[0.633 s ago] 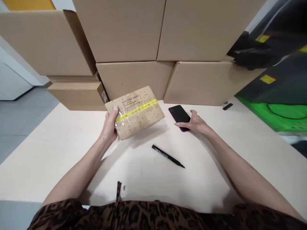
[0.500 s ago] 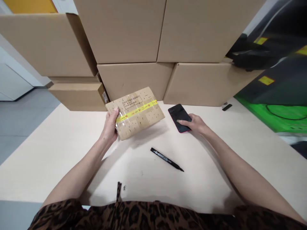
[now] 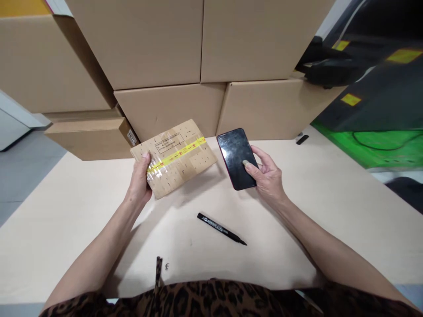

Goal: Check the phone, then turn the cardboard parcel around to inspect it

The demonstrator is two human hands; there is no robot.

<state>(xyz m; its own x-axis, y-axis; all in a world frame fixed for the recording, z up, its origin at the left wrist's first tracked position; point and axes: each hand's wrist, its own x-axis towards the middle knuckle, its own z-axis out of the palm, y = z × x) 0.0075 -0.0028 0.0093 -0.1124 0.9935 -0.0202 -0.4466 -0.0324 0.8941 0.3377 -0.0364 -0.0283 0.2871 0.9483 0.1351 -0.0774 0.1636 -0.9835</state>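
Observation:
My left hand [image 3: 139, 180] grips the left end of a small cardboard parcel [image 3: 178, 156], which has a yellow tape strip and clear tape over it, and holds it tilted just above the table. My right hand [image 3: 267, 175] holds a black phone [image 3: 237, 157] with a red edge, lifted off the table, screen dark and facing up, thumb resting on the glass. A black marker pen [image 3: 220, 228] lies on the table between my forearms, nearer to me than both hands.
Large cardboard boxes [image 3: 198, 44] are stacked along the back of the pale table [image 3: 330, 211]; a flat box [image 3: 89, 136] sits at the left. A small black object [image 3: 302, 139] lies at the right rear. A green and black machine [image 3: 380, 110] stands to the right.
My right hand has picked the phone up from the table and turned it toward me. The parcel stays in my left hand; the view has shifted slightly.

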